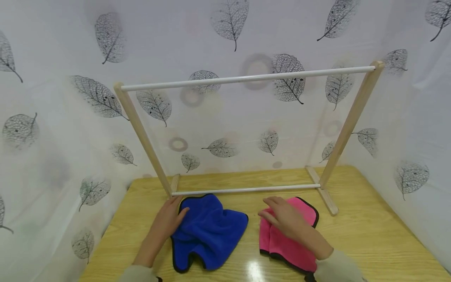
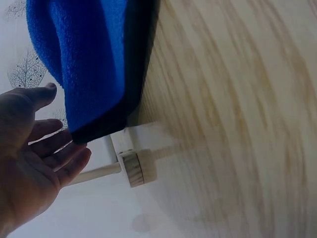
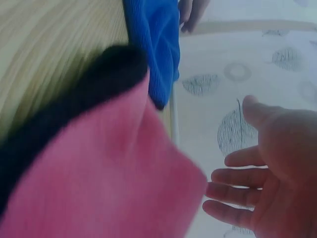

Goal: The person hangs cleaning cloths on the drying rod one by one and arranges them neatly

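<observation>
A blue cloth (image 1: 208,231) with black edging lies rumpled on the table. At its upper left edge is my left hand (image 1: 168,219), fingers loosely extended; in the left wrist view its fingertips are close to the corner of the blue cloth (image 2: 94,64), and contact is hard to tell. To the right lies a pink cloth (image 1: 289,244), also black-edged and partly folded over. My right hand (image 1: 287,220) is over it and hides part of it. The right wrist view has this hand (image 3: 285,168) with spread, relaxed fingers beside the pink cloth (image 3: 124,168), gripping nothing.
Behind the cloths stands a wooden rack with a white top bar (image 1: 243,78), a white lower bar (image 1: 246,190) and wooden side posts (image 1: 352,121). Its right foot (image 1: 327,200) rests on the wooden table (image 1: 370,231). A white leaf-patterned curtain (image 1: 218,121) surrounds the table's back and sides.
</observation>
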A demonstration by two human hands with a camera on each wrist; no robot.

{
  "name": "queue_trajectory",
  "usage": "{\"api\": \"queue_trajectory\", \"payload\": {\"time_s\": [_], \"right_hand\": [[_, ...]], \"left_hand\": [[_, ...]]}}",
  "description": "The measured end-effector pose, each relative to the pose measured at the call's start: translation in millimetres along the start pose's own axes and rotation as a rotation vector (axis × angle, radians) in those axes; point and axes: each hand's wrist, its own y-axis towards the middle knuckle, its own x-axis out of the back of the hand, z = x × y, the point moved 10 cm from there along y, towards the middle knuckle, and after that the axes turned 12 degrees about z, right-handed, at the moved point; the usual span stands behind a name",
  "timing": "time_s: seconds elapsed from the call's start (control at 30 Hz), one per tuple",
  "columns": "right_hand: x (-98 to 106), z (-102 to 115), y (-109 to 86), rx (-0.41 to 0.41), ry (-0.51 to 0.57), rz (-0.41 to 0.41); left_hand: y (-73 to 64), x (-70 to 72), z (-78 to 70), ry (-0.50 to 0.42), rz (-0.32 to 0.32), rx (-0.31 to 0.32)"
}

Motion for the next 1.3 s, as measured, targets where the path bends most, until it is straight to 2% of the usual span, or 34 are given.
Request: {"api": "queue_trajectory", "payload": {"time_s": [0.13,0.4,0.67,0.93,1.17,1.3], "right_hand": [[-7.4,9.7,11.1,-0.026,0.047,0.021],[-20.2,17.6,32.9,-0.055,0.109,0.009],[-34.3,30.6,47.9,0.033,0.071,-0.051],[-48.3,33.4,56.6,0.018,0.039,-0.067],[-55.3,36.8,56.1,0.063,0.045,-0.065],[-56.1,40.1,55.4,0.087,0.052,-0.066]], "left_hand": [[2.1,-0.7,1.5,0.003,-0.019,0.038],[10.0,-7.5,7.6,-0.016,-0.027,0.082],[21.2,-15.4,14.3,-0.023,-0.024,0.120],[24.8,-20.6,10.2,-0.017,0.018,0.115],[23.6,-19.8,5.6,-0.008,-0.013,0.065],[22.9,-21.7,10.3,-0.033,-0.015,0.083]]}}
